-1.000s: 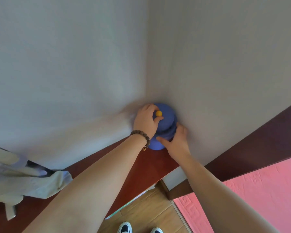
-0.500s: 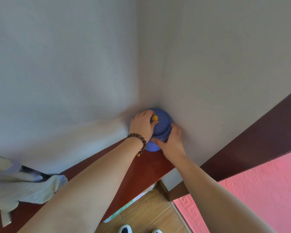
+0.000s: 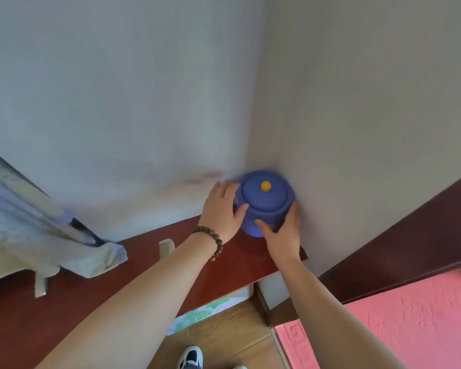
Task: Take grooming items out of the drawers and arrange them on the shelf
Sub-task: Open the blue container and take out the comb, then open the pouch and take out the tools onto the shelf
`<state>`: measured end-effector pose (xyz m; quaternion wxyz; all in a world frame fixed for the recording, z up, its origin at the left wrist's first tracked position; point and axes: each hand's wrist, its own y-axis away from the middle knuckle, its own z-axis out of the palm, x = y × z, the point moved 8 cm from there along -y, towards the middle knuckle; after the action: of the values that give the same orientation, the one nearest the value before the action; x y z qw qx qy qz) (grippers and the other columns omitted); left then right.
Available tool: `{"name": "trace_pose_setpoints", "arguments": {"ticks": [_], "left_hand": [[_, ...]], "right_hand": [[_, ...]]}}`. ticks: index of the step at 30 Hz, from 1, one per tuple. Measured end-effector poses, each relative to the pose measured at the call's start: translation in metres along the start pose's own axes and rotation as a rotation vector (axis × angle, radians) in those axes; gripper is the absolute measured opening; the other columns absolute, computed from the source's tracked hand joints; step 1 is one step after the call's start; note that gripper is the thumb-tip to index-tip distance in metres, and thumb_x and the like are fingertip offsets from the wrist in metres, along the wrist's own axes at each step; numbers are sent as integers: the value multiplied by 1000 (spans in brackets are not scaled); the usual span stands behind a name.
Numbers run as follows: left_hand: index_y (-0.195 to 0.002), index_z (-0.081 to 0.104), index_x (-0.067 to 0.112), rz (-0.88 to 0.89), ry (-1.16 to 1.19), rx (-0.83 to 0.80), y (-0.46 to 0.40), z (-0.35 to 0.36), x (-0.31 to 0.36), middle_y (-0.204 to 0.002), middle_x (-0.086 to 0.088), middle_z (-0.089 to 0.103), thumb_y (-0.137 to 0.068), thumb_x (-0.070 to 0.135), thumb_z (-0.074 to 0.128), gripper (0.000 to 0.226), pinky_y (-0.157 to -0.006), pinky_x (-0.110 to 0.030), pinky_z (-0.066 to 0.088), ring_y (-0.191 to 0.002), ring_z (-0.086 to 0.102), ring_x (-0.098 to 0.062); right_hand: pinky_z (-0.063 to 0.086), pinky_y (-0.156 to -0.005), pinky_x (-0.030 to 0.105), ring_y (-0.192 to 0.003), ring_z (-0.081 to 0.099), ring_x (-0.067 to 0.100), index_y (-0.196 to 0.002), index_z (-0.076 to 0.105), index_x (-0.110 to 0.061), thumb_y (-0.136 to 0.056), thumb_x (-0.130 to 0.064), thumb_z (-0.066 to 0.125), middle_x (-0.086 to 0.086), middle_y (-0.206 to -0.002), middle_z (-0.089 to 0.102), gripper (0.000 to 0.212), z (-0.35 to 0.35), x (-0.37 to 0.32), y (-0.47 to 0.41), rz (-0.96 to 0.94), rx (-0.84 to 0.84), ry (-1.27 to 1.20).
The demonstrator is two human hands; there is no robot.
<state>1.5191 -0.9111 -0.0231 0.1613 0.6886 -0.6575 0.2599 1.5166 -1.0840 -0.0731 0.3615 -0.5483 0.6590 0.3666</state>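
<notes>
I am holding a blue lidded jar [image 3: 264, 203] between both hands at the far right end of the red-brown shelf [image 3: 144, 262], pushed into the corner where the two walls meet. The left hand [image 3: 220, 211] is lying with fingers spread along the jar's left flank; the right hand [image 3: 284, 233] is cupping its near-right side, thumb across the front. The jar is standing upright, its axis vertical, yellow knob [image 3: 266, 186] on top. It is sitting directly ahead of both hands, the right slightly nearer. A comb [image 3: 166, 247] is lying on the shelf to the left, well apart. I judge placement almost complete; release is remaining.
</notes>
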Motion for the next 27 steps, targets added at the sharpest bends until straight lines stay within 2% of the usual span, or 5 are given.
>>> {"name": "trace_pose_setpoints", "arguments": {"ticks": [4,8,15,21,27], "left_hand": [[-143,38,15,-140,-67,76,50,-18,-47,-154,-9,30,-95,37,49,53,-117,-38,20,-146,16,-25],[-141,41,15,-295,-130,123,111,-41,-104,-152,-7,34,-95,38,48,51,-117,-37,20,-145,22,-23],[-131,52,8,-480,-201,223,217,-96,-190,-133,-11,55,-90,32,57,47,-105,-44,42,-126,49,-28],[-125,56,6,-604,-224,303,295,-148,-263,-128,-18,59,-87,29,63,45,-99,-48,46,-123,52,-36],[-127,54,10,-645,-217,347,373,-222,-349,-129,-13,57,-89,31,59,44,-98,-45,47,-124,51,-31]], "right_hand": [[26,-111,32,-142,27,25,-152,9,-12,-83,-33,70,11,-157,19,95,23,13,30,92,-25,17],[32,-105,30,-136,36,27,-151,16,-10,-89,-32,63,12,-155,22,80,77,13,77,50,-208,118],[39,-101,26,-131,42,16,-144,34,-16,-93,-30,56,-2,-153,26,56,167,-24,155,-151,-511,246],[39,-101,25,-129,42,14,-139,41,-17,-93,-27,55,-4,-148,33,49,233,-59,223,-244,-592,282],[40,-100,26,-125,47,15,-136,46,-15,-92,-25,57,-1,-145,35,46,334,-103,319,-290,-630,291]]}}
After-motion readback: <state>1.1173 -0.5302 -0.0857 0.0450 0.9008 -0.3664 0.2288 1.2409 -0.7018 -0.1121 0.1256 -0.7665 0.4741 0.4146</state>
